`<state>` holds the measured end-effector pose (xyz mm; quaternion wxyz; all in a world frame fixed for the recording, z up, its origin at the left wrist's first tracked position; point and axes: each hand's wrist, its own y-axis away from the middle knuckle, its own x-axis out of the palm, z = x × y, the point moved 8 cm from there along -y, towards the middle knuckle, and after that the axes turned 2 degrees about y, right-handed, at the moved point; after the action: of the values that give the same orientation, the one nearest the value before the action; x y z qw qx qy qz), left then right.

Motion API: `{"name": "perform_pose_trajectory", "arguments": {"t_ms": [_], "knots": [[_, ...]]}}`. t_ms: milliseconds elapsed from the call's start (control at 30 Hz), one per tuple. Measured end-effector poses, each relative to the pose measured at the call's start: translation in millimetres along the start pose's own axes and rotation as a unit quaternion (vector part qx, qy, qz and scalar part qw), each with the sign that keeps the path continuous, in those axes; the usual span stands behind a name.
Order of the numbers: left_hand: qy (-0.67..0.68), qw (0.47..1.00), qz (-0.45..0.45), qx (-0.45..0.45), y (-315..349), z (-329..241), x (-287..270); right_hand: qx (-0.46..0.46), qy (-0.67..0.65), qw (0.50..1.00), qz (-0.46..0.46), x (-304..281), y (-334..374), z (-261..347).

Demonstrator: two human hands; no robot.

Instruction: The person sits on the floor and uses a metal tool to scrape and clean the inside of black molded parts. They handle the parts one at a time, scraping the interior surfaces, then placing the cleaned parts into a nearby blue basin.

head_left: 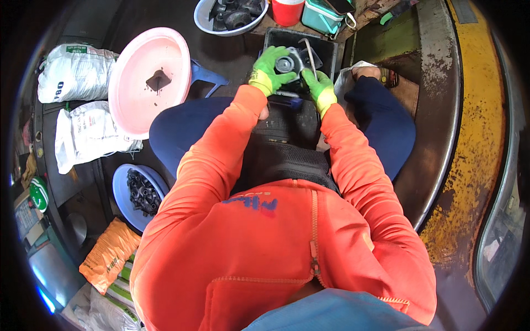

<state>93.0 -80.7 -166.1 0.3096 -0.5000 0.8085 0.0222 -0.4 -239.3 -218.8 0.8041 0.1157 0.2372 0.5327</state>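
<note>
My left hand [267, 71], in a yellow-green glove, is closed on a dark moulded part [285, 65] with a round, greyish translucent centre. In my right hand [321, 91], gloved alike, is a slim metal hook tool [311, 54] whose bent end points up and away from me. The right fingers are closed around its lower end, close to the part's right side. Both hands are over a black bin [328, 48] in front of my lap. My left fingers and the glare hide some of the part's outline.
A pink basin [122, 102] holding a dark piece [158, 80] stands left, beside a blue stool [208, 78]. Blue basins of black parts stand ahead [234, 32] and lower left [120, 193]. White sacks [77, 77] lie farther left; a worn yellow metal edge [469, 165] runs along the right.
</note>
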Motion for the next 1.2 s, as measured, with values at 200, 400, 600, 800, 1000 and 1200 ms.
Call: {"name": "perform_pose_trajectory", "arguments": {"t_ms": [200, 400, 600, 800, 1000, 1200], "knots": [[-0.061, 0.985, 0.060, -0.150, 42.9, 70.7, 0.1, -0.117, 0.215, 0.966, 0.087, 22.4, 53.8, 19.5], [-0.071, 0.992, 0.010, -0.103, 47.1, 81.7, 5.5, -0.306, 0.119, 0.943, 0.059, 20.0, 95.2, 69.9], [0.035, 0.989, 0.018, -0.144, 47.2, 91.2, 8.9, -0.107, 0.337, 0.928, 0.118, 43.4, 66.8, 20.0], [-0.064, 0.990, 0.029, -0.118, 49.1, 90.7, 11.6, -0.165, 0.307, 0.931, 0.108, 42.1, 68.9, 24.2], [-0.039, 0.986, 0.029, -0.161, 47.7, 85.7, 7.0, -0.250, 0.192, 0.947, 0.058, 36.9, 74.6, 40.9], [0.019, 0.982, 0.047, -0.181, 47.2, 79.4, 8.2, -0.170, 0.321, 0.928, 0.078, 37.7, 70.7, 23.0]]}}
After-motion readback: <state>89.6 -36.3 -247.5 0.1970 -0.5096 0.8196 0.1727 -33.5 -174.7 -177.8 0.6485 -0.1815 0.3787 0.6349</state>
